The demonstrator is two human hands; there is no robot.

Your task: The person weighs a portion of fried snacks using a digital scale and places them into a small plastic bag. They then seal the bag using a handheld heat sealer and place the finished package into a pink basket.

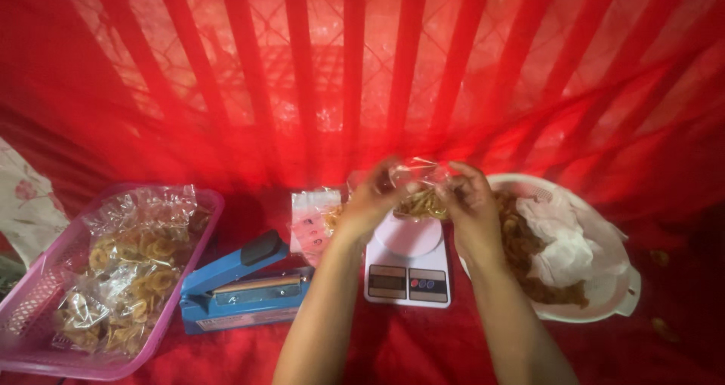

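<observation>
Two hands of mine meet above the middle of the scene, over a small white kitchen scale [408, 268]. My left hand [371, 200] and my right hand [470, 201] both pinch the top of a small clear plastic bag [418, 183] with yellowish chips in it; the fingers of each hand are curled together on the film, one hand on either side of the bag's mouth. The bag hangs just above the scale's round platform, and I cannot tell whether its bottom touches it.

Everything rests on a red cloth [408, 347] that covers the whole surface. Behind it, on the far side, a sheer red curtain [355, 68] hangs in folds with light glowing through it, tinting the whole scene red.

To the left of the scale lies a blue heat sealer [245, 287] with a dark handle. Farther left stands a pink plastic basket [30, 309] holding filled clear bags of chips [124, 279]. A stack of empty small bags [313, 219] leans just beyond the sealer. To the right of the scale sits a white basin [615, 294] with loose brown chips [529, 257] and crumpled white paper [563, 241].

A floral cloth [23, 204] at the far left is cut off by the edge. The basket's near corner is cut off too. My right hand hides part of the basin's left rim, and the scale's display is too dim to read.
</observation>
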